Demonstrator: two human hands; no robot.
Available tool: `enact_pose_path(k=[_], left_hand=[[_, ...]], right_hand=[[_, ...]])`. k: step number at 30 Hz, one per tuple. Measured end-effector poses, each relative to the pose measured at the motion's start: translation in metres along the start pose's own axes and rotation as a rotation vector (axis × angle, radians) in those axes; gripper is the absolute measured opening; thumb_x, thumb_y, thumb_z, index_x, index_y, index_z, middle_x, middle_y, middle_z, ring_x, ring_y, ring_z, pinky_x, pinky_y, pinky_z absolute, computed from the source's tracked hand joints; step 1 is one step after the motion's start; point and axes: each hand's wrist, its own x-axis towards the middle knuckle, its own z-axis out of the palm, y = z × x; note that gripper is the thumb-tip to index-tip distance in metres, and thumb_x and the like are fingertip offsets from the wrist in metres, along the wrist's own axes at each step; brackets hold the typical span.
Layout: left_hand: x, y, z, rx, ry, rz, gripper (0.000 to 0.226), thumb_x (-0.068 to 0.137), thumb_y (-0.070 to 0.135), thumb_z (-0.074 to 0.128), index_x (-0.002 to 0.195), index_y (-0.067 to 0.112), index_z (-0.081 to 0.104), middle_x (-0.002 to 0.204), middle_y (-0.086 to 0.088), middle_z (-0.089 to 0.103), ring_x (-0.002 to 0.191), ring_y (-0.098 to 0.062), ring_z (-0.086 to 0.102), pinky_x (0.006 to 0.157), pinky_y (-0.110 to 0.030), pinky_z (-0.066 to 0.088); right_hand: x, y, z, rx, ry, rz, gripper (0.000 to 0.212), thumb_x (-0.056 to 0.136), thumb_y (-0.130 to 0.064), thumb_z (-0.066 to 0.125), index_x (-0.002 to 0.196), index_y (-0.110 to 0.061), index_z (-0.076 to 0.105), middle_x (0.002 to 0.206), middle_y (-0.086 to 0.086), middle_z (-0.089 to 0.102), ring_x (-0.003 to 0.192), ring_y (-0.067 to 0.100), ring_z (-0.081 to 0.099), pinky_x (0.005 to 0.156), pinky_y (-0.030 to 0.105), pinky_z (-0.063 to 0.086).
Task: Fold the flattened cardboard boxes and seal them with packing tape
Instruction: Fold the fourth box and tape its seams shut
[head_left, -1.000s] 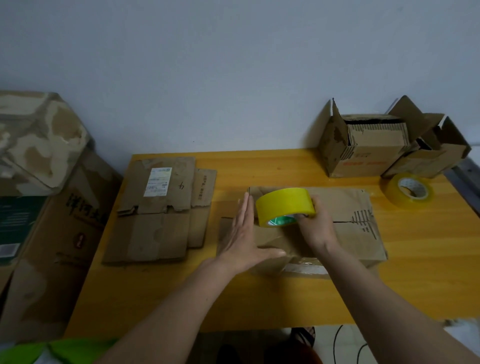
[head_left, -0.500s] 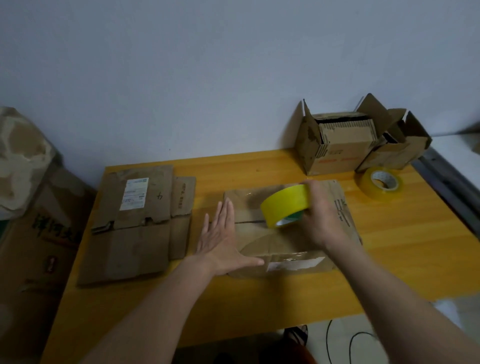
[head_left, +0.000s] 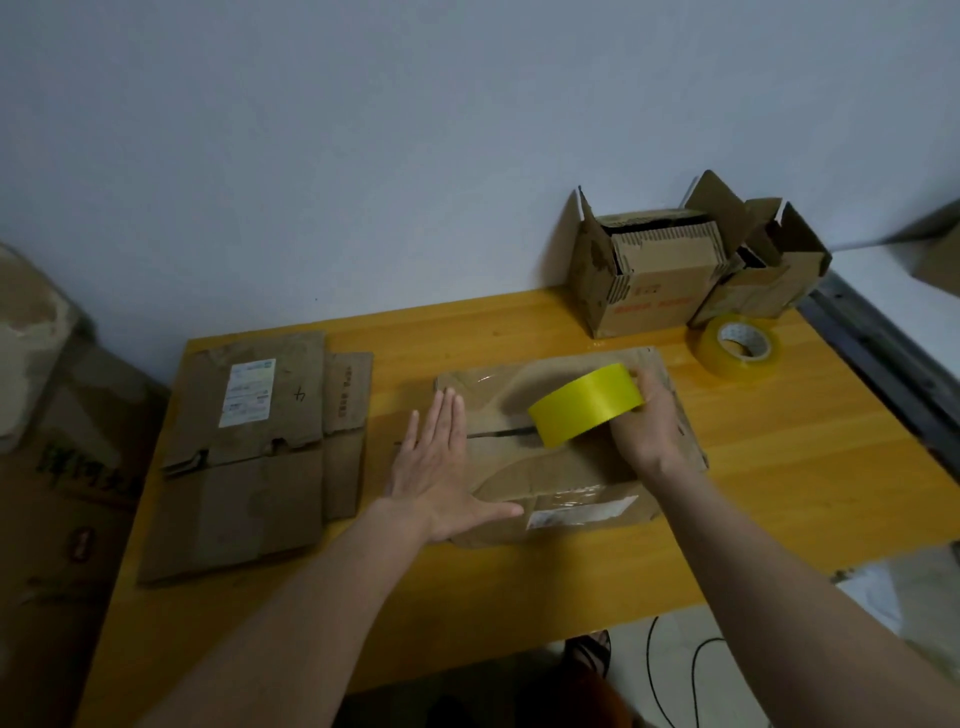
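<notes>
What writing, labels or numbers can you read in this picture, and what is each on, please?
"4": handwritten on the flattened cardboard stack.
White shipping label there: too small.
Red print on the open box: blurred.
Characters on the floor carton: blurred.
White label on the box being taped: unreadable.

Dim, even indoor light with a bluish-grey cast. The wooden table (head_left: 519, 597) is the brightest area. A soft shadow falls on the cardboard box (head_left: 561, 467) at its centre. Left of the table, everything is darker and blurred. Wide-angle distortion bends the table's edges.
</notes>
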Motion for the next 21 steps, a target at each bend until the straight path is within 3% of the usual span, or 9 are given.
enact_pose_path(k=[1, 4, 6, 9, 11, 14, 16, 18, 21], left_hand=[[0.000, 0.000, 0.000, 0.002, 0.000, -0.004, 0.141, 0.051, 0.102, 0.022, 0.135, 0.009, -0.042, 0.147, -0.007, -0.045, 0.133, -0.021, -0.044, 0.111, -0.040, -0.024], [0.000, 0.003, 0.001, 0.004, 0.000, -0.003, 0.141, 0.051, 0.102, 0.022, 0.136, 0.009, -0.042, 0.149, -0.007, -0.042, 0.136, -0.021, -0.041, 0.115, -0.043, -0.020], [0.001, 0.006, 0.000, -0.008, -0.006, -0.006, 0.142, 0.050, 0.102, 0.022, 0.137, 0.009, -0.041, 0.150, -0.006, -0.041, 0.137, -0.020, -0.040, 0.118, -0.045, -0.016], [0.001, 0.008, 0.000, 0.000, -0.011, -0.016, 0.141, 0.050, 0.102, 0.022, 0.136, 0.009, -0.042, 0.150, -0.006, -0.041, 0.137, -0.021, -0.040, 0.118, -0.045, -0.015], [0.001, 0.007, 0.001, 0.003, -0.018, -0.024, 0.141, 0.051, 0.102, 0.022, 0.135, 0.009, -0.042, 0.150, -0.006, -0.041, 0.137, -0.021, -0.040, 0.117, -0.045, -0.017], [0.001, 0.008, -0.001, 0.014, -0.024, -0.019, 0.141, 0.052, 0.101, 0.023, 0.138, 0.009, -0.040, 0.150, -0.007, -0.041, 0.137, -0.022, -0.039, 0.117, -0.046, -0.016], [0.001, 0.010, -0.001, 0.014, -0.026, -0.015, 0.141, 0.053, 0.101, 0.024, 0.139, 0.009, -0.039, 0.151, -0.007, -0.040, 0.138, -0.022, -0.038, 0.118, -0.047, -0.014], [0.000, 0.011, -0.001, 0.019, -0.024, -0.013, 0.141, 0.054, 0.101, 0.024, 0.140, 0.009, -0.038, 0.151, -0.007, -0.039, 0.138, -0.022, -0.037, 0.118, -0.048, -0.013], [-0.002, 0.008, 0.000, 0.020, -0.032, -0.036, 0.138, 0.055, 0.100, 0.024, 0.137, 0.010, -0.040, 0.151, -0.007, -0.040, 0.138, -0.023, -0.038, 0.118, -0.047, -0.014]], right_hand=[[0.002, -0.001, -0.003, 0.002, 0.008, -0.025, 0.022, 0.084, 0.000, 0.059, 0.099, -0.015, 0.055, 0.085, 0.001, 0.060, 0.080, 0.017, 0.055, 0.061, 0.016, 0.042], [0.005, 0.000, -0.013, -0.019, 0.031, -0.099, 0.031, 0.079, 0.006, 0.057, 0.105, -0.011, 0.055, 0.097, 0.012, 0.061, 0.089, 0.025, 0.056, 0.069, 0.033, 0.045], [0.007, 0.004, -0.016, 0.010, 0.099, -0.096, 0.038, 0.079, 0.009, 0.055, 0.112, -0.010, 0.055, 0.103, 0.008, 0.060, 0.096, 0.024, 0.056, 0.073, 0.031, 0.044], [0.009, 0.011, -0.013, 0.085, 0.122, 0.070, 0.042, 0.086, 0.003, 0.058, 0.126, -0.011, 0.056, 0.113, -0.001, 0.058, 0.110, 0.016, 0.052, 0.087, 0.028, 0.044], [0.010, 0.017, -0.012, 0.055, 0.055, 0.105, 0.031, 0.086, 0.003, 0.056, 0.112, -0.014, 0.062, 0.098, -0.002, 0.063, 0.101, 0.020, 0.059, 0.079, 0.029, 0.045], [0.013, 0.010, -0.017, 0.031, 0.020, 0.023, 0.046, 0.082, 0.012, 0.045, 0.117, -0.014, 0.058, 0.087, -0.008, 0.054, 0.076, 0.006, 0.050, 0.066, 0.025, 0.043], [0.015, 0.004, -0.021, 0.014, -0.012, -0.046, 0.049, 0.079, 0.016, 0.044, 0.115, -0.017, 0.053, 0.089, -0.007, 0.050, 0.077, 0.006, 0.045, 0.070, 0.025, 0.045], [0.018, 0.004, -0.030, -0.065, -0.027, -0.093, 0.049, 0.077, 0.018, 0.047, 0.115, -0.013, 0.052, 0.090, -0.004, 0.051, 0.080, 0.009, 0.048, 0.065, 0.018, 0.041], [0.030, 0.011, -0.061, -0.234, 0.085, -0.087, 0.057, 0.075, 0.019, 0.050, 0.121, -0.014, 0.050, 0.104, 0.006, 0.051, 0.093, 0.021, 0.048, 0.064, 0.025, 0.039]])
